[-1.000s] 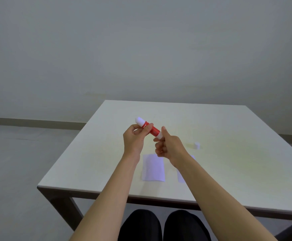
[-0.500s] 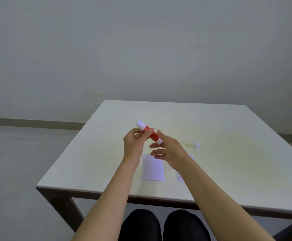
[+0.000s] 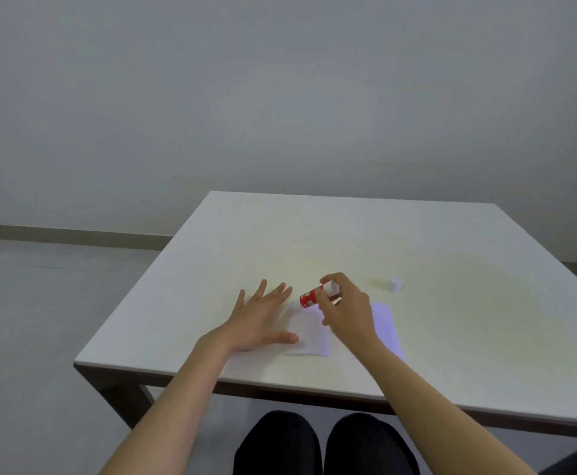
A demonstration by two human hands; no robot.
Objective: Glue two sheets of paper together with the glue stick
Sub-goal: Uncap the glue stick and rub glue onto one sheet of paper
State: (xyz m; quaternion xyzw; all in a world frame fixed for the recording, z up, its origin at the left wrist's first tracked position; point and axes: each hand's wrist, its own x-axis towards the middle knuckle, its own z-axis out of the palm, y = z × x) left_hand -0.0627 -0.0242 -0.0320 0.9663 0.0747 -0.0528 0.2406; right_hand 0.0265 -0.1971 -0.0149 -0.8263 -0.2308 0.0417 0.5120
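Right hand (image 3: 345, 313): fingers clamped on glue stick (image 3: 309, 297), over left sheet (image 3: 309, 332).
Left hand (image 3: 258, 320): fingers spread apart, flat beside sheet.

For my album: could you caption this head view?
Right hand brings glue stick to the paper sheet; open left hand beside it.

Matt table (image 3: 451, 303), glossy glue stick (image 3: 309, 298)

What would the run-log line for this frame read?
phase: applying glue | right hand: holds glue stick, tip at left sheet | left hand: flat, steadying sheet | cap: off, on table
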